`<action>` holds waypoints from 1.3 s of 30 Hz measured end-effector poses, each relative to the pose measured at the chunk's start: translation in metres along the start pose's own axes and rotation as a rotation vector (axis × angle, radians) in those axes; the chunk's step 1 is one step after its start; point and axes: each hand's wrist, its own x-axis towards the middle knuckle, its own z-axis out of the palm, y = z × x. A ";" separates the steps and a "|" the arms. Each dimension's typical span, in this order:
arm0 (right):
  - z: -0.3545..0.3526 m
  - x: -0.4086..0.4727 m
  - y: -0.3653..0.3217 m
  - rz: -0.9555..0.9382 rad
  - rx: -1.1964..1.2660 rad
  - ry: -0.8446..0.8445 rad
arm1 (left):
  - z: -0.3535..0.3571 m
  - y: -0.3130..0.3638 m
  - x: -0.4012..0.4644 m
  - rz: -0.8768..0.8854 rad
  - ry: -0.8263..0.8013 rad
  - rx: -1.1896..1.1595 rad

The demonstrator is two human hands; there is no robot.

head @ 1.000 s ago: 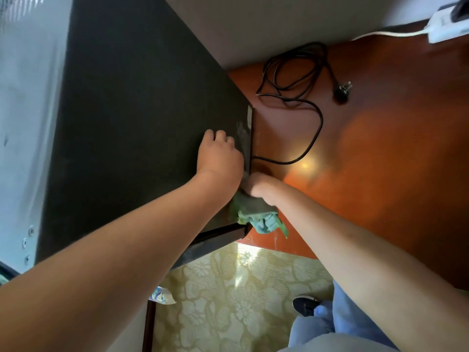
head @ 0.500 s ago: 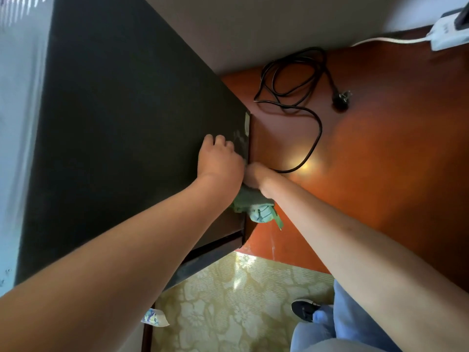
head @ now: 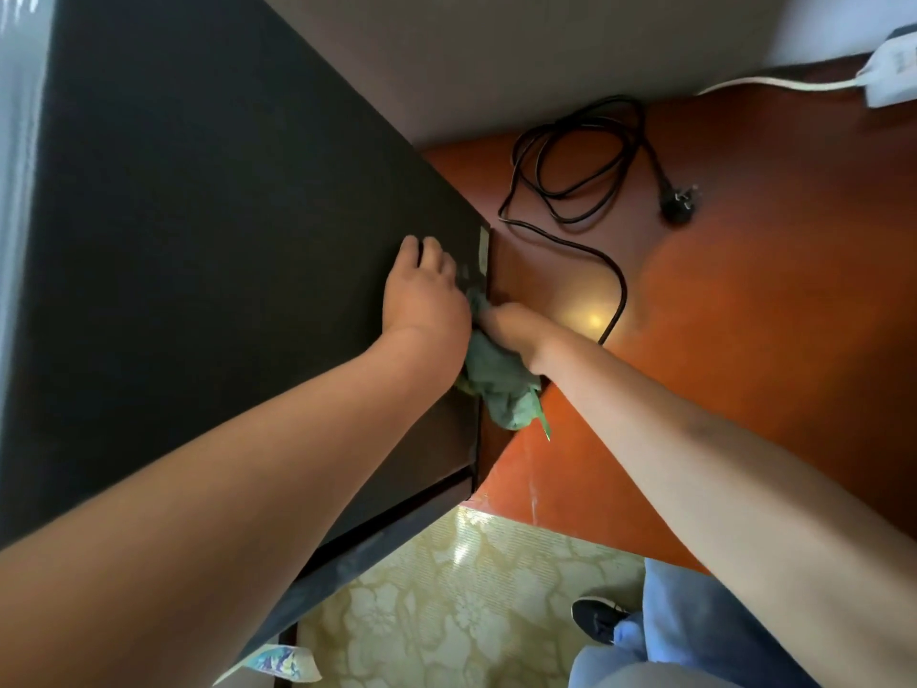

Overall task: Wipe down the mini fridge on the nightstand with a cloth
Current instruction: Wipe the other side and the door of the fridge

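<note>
Right hand (head: 516,330) presses cloth (head: 496,384) against mini fridge (head: 223,240) side.

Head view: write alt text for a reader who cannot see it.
A right hand wipes the black mini fridge side with a green cloth while the left hand rests on it. An unplugged black power cord lies on the orange nightstand.

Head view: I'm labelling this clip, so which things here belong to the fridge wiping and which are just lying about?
In the job:
- mini fridge, dark side panel
- green cloth, gripped by the right hand
- left hand, resting on the fridge

Lying about:
- black power cord, unplugged on the nightstand
- white power strip
- patterned wrapper
</note>
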 end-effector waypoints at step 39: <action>0.033 0.017 0.028 -0.194 -0.033 0.096 | 0.019 0.009 -0.026 -0.018 0.054 0.027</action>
